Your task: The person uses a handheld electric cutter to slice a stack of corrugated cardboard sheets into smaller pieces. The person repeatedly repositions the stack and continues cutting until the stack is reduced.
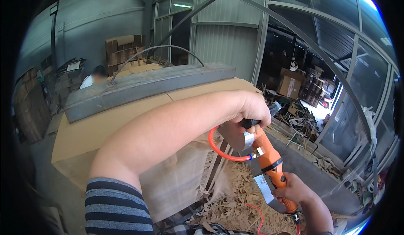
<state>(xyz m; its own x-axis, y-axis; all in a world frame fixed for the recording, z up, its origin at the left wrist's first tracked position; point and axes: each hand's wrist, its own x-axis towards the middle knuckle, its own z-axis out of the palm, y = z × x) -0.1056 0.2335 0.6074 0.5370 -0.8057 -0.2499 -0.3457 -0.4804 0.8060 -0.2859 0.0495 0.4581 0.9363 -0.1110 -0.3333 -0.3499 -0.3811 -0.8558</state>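
Cardboard scraps (229, 203) litter the floor (44, 167) beside the cardboard stack (88, 134).

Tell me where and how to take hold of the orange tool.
I'd take the orange tool by its slim lower body, from the right, as the right hand does: the looped red hose and metal plate stick out leftward. The left hand suits the black handle near the upper end.

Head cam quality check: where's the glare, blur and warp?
Head view: glare blows out part of the upper-right windows; head view: the cardboard stack has a smeared near side, likely motion blur, while the orange tool looks fairly crisp; head view: fisheye bends straight edges, with a black rim.
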